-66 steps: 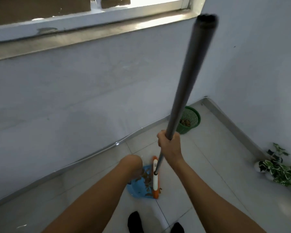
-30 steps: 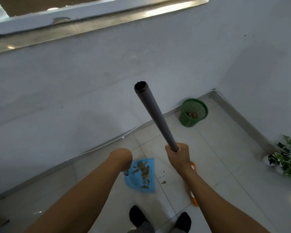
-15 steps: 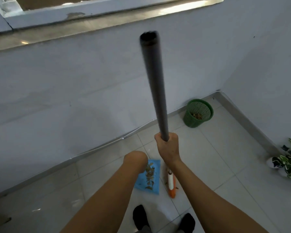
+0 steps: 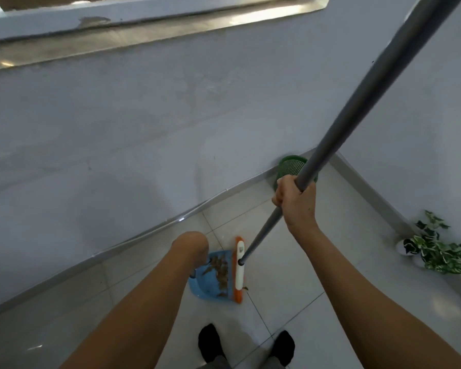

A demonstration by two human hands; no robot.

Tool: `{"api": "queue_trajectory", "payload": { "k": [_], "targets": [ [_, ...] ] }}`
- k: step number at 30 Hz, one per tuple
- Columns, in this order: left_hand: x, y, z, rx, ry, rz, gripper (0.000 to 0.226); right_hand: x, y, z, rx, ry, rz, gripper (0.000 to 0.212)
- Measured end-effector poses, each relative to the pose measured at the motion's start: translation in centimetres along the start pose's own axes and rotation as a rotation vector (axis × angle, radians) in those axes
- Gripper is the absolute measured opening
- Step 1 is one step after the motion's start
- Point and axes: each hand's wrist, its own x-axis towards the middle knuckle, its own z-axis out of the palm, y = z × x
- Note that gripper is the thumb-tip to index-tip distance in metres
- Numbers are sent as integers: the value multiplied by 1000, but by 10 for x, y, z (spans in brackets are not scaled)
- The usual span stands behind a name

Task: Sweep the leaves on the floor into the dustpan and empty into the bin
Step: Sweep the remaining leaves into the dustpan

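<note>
The blue dustpan point(image 4: 205, 284) lies on the tiled floor with brown leaves point(image 4: 220, 270) piled inside. My left hand point(image 4: 190, 244) reaches down to its handle end; the bent wrist hides the fingers. My right hand point(image 4: 296, 201) grips the grey broom pole point(image 4: 357, 115), which slants up to the right. The orange and white broom head point(image 4: 239, 270) stands against the dustpan's right edge. One small leaf bit point(image 4: 245, 288) lies on the floor just right of the broom head. The green mesh bin point(image 4: 290, 166) stands in the far corner, partly behind the pole and my right hand.
A white wall with a window ledge runs along the left and meets a second wall at the corner by the bin. A potted leafy plant point(image 4: 434, 249) stands by the right wall. My black-socked feet point(image 4: 210, 342) are just behind the dustpan.
The broom head has swept left up against the dustpan's edge. The pole top has swung from upright over to the upper right, and my right hand has risen.
</note>
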Motion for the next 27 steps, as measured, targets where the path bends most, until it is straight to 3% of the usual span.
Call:
{"api": "queue_trajectory", "payload": {
  "k": [2, 6, 9, 13, 18, 22, 24, 27],
  "targets": [
    [-1, -1, -2, 146, -21, 80, 44, -1, 3, -1, -56, -9, -17, 26],
    [1, 1, 3, 124, -17, 115, 44, -5, 17, -3, -153, -41, -5, 20],
    [4, 0, 5, -39, 13, 58, 43, -13, 40, -2, -214, -76, 5, 35],
    [3, -3, 6, 12, 6, 36, 42, -31, 69, 5, -293, -111, 34, 50],
    [9, -6, 11, -173, -57, -24, 41, -43, 61, 28, -185, -158, 74, 47],
    [12, -6, 14, -108, -226, -63, 25, -44, 41, 39, -81, -215, 73, 24],
    [20, -10, 14, -126, -281, -65, 30, -44, 35, 38, -25, -246, 87, 18],
    [21, -13, 14, -185, -325, -65, 23, -39, 24, 27, 6, -251, 84, 28]
  ]
}}
